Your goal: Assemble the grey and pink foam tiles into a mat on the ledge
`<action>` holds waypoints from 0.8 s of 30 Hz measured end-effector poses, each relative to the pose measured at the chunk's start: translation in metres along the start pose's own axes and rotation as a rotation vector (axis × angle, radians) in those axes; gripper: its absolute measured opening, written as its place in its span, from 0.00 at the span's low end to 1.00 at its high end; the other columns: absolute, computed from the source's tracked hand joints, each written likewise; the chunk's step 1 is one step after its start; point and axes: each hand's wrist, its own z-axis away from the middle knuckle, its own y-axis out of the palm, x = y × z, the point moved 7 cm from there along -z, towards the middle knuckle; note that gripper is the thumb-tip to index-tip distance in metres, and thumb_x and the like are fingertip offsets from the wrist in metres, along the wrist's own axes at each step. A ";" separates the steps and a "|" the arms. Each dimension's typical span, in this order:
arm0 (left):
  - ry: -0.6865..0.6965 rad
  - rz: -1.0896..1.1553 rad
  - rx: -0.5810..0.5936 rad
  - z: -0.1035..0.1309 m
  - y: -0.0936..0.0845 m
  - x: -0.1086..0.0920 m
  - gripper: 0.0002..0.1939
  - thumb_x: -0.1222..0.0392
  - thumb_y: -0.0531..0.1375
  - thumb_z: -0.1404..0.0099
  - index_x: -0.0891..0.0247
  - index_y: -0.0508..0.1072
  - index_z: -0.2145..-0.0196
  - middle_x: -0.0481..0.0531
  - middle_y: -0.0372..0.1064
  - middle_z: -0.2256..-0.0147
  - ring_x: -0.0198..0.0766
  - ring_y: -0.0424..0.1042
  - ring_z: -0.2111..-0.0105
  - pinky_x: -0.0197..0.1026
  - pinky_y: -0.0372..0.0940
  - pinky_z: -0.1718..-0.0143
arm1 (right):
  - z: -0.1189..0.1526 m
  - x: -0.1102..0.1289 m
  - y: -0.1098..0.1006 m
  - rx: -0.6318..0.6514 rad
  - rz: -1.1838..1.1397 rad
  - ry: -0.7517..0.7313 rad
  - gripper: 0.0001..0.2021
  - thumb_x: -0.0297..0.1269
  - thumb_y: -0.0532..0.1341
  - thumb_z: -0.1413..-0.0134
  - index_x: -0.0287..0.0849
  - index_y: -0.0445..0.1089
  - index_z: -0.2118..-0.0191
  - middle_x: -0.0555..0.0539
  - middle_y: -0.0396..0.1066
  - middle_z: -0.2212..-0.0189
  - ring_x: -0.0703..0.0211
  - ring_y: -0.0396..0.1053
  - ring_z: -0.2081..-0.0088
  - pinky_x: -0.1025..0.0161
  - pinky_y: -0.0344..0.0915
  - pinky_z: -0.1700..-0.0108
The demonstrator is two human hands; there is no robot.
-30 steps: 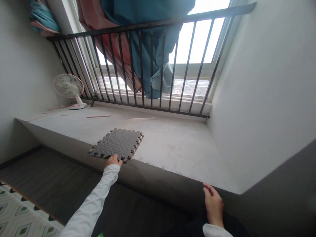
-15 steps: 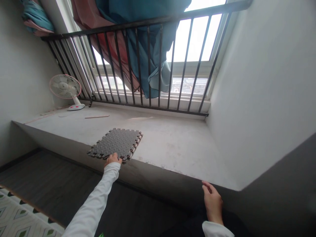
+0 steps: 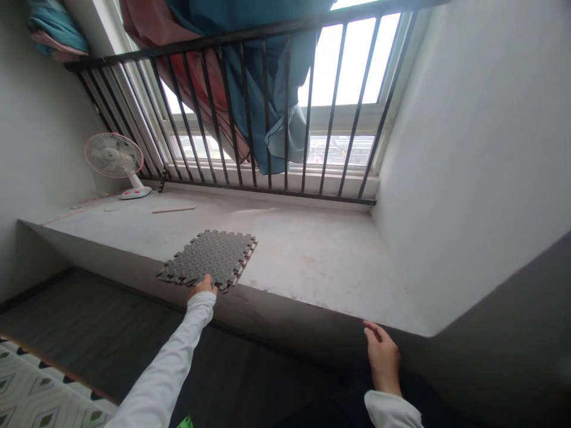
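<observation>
A small stack of grey foam floor mats [image 3: 213, 257] with jigsaw edges and a raised pattern lies on the pale window ledge [image 3: 312, 252], its near side sticking out past the ledge's front edge. My left hand [image 3: 204, 288] is closed on that near side; some of its fingers are hidden by the mats and the hand itself. Off to the right, my right hand [image 3: 383, 356] is held beside the ledge's front edge. Its fingers are loosely bent and apart from the thumb, with nothing in them.
Black metal railing [image 3: 267, 187] runs along the window, with blue and pink curtains [image 3: 250, 89] behind it. At the ledge's left stand a small fan [image 3: 115, 156] and a thin stick [image 3: 173, 210]. Patterned bedding [image 3: 40, 392] lies at lower left. A white wall [image 3: 482, 148] bounds the right side.
The view has shifted slightly. Fewer fingers of my left hand show above the mats' edge than before. The mats stay in place and my right hand keeps nearly the same pose.
</observation>
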 end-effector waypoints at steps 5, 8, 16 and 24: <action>-0.050 0.008 0.029 0.004 0.000 0.000 0.12 0.55 0.52 0.44 0.57 0.61 0.61 0.57 0.71 0.63 0.44 0.71 0.63 0.40 0.62 0.68 | 0.001 -0.001 0.002 0.010 -0.010 0.014 0.22 0.46 0.53 0.71 0.39 0.72 0.69 0.40 0.73 0.66 0.47 0.68 0.61 0.57 0.62 0.57; -0.066 -0.027 0.064 0.005 -0.001 -0.003 0.13 0.54 0.52 0.45 0.57 0.62 0.61 0.59 0.71 0.60 0.45 0.71 0.61 0.40 0.63 0.66 | 0.002 0.000 0.001 0.009 -0.019 0.006 0.22 0.46 0.53 0.71 0.39 0.72 0.69 0.41 0.73 0.66 0.47 0.68 0.61 0.57 0.63 0.57; -0.022 -0.066 0.093 0.005 -0.003 -0.009 0.15 0.56 0.52 0.45 0.58 0.63 0.59 0.61 0.70 0.59 0.47 0.70 0.59 0.41 0.62 0.66 | 0.003 0.000 0.000 0.023 -0.050 0.029 0.21 0.47 0.54 0.73 0.39 0.72 0.70 0.40 0.74 0.68 0.46 0.68 0.62 0.57 0.63 0.59; 0.031 -0.186 0.159 0.006 -0.006 -0.014 0.17 0.57 0.51 0.44 0.58 0.62 0.55 0.59 0.70 0.57 0.44 0.70 0.59 0.39 0.64 0.66 | -0.001 -0.009 0.003 0.027 -0.080 0.037 0.21 0.47 0.55 0.73 0.39 0.72 0.70 0.42 0.74 0.70 0.48 0.69 0.65 0.58 0.63 0.62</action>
